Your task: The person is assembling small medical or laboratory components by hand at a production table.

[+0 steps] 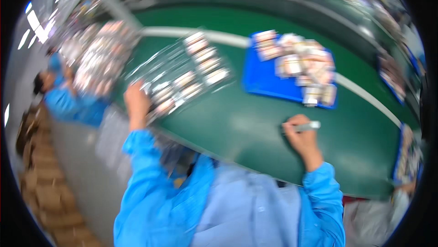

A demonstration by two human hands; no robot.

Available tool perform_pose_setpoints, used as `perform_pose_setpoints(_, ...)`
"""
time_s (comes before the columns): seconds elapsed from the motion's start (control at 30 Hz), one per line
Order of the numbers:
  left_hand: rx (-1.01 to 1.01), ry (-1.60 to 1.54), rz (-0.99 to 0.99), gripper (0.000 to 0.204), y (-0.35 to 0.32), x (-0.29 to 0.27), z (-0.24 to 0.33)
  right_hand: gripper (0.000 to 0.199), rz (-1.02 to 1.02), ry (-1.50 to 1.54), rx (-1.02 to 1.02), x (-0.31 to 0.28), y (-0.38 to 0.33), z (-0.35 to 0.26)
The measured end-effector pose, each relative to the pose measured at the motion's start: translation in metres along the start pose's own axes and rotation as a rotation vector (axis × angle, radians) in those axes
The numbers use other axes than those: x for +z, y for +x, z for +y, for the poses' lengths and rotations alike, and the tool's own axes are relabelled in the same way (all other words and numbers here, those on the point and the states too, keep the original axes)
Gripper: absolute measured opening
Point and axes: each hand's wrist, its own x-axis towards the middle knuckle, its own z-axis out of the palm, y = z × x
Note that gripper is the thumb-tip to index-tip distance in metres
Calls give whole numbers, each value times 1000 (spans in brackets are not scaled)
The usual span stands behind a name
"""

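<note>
Blurrily, your two hands work one green belt.
Your left hand (136, 102) grips the near edge of one clear, glossy plastic tray (180, 76) of small packets; your right hand (301, 136) is closed round one slim grey marker pen (306, 127), resting on the smooth green conveyor belt (246, 128) near one flat blue tray (269, 85).

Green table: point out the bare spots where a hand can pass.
Bare green table lies between the clear tray under the left hand and the right hand holding a pen. Crowded: the blue tray of packets.
</note>
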Motion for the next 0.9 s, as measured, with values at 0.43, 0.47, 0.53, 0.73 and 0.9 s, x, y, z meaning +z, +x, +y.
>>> perform_pose_setpoints(0.43,1270,-634,-574,80,-113,-60,391,10,416,-115,-166,-59,20,1)
perform_pose_setpoints(0.47,1319,-603,-558,79,-116,-61,396,10,475,-175,-221,-72,23,6)
perform_pose_setpoints(0.53,1306,-600,-564,78,-120,-56,402,8,615,-69,-85,-103,24,24)
perform_pose_setpoints(0.73,1256,-620,-597,71,-121,-55,409,20,654,-554,131,-230,71,138)
perform_pose_setpoints(0.9,1226,-655,-648,66,-122,-56,418,32,625,-989,169,-292,112,259)
